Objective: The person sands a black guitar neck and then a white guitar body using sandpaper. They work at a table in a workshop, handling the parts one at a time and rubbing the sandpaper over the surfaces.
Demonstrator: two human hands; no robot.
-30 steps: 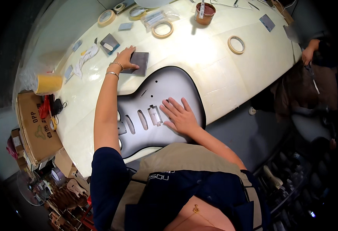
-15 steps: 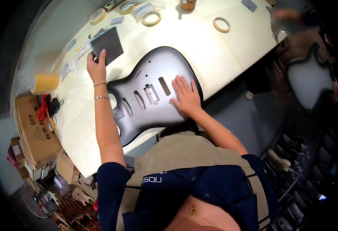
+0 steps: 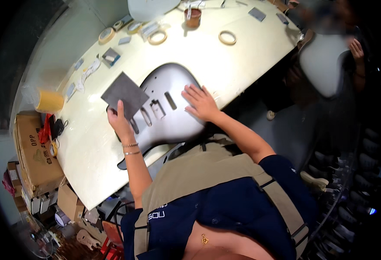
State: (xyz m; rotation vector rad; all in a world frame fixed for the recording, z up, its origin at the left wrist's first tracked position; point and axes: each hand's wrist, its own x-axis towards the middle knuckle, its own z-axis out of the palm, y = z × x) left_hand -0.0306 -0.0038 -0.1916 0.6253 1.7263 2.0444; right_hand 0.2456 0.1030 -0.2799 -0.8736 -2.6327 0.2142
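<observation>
An electric guitar body (image 3: pixel 177 123), pale silver in the middle with dark edges, lies flat on the table in front of me. Its pickup slots and cavity face up. My left hand (image 3: pixel 120 120) grips a dark grey square sheet of sandpaper (image 3: pixel 124 92) by its near corner, thumb on top. The sheet is held over the left part of the body and hides some of it. Whether it touches the surface I cannot tell. My right hand (image 3: pixel 201 103) rests flat on the body's right side, fingers spread, holding nothing.
On the pale table (image 3: pixel 91 160) are a blue-grey sanding pad (image 3: pixel 110 56), a white cloth (image 3: pixel 87 74), tape rings (image 3: pixel 227 37) and a brown pot (image 3: pixel 192 18). Cardboard boxes (image 3: pixel 36 160) stand at left. Another person's hand (image 3: pixel 356 50) holds a second guitar body (image 3: pixel 322 65) at right.
My left hand has brought the sandpaper nearer and over the guitar body, uncovering the sanding pad behind. My right hand stays on the body. The view has shifted.
</observation>
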